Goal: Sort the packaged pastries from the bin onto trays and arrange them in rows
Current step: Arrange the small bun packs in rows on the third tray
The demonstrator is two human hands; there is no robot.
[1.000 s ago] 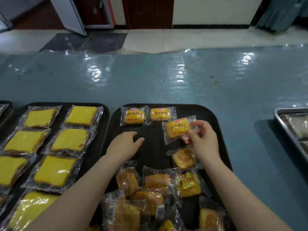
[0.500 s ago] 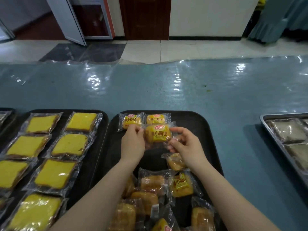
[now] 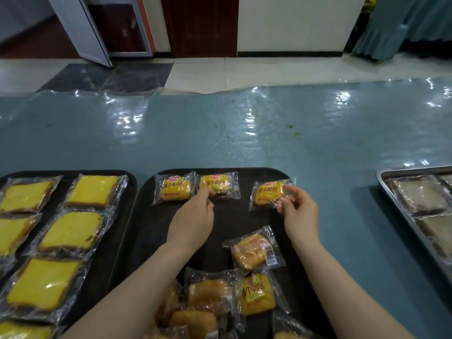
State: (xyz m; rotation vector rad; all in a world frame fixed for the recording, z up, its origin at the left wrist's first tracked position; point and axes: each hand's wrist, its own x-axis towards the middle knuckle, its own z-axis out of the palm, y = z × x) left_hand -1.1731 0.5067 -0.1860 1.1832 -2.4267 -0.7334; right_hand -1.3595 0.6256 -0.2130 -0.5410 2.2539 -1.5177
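In the head view, two small packets [image 3: 175, 188] are lined up at the far edge of the black tray [image 3: 244, 216], a third packet [image 3: 269, 193] is pinched by the right hand [image 3: 299, 214], and the second packet [image 3: 217, 183] is touched by the left hand [image 3: 193, 221]. A loose heap [image 3: 212, 299] is left to be sorted near the front. Bare room is seen mid-tray, though the held packet is close to the right rim.

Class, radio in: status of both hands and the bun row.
Left hand touching second bun. Right hand pinching third bun at row's end. Nothing blocking.
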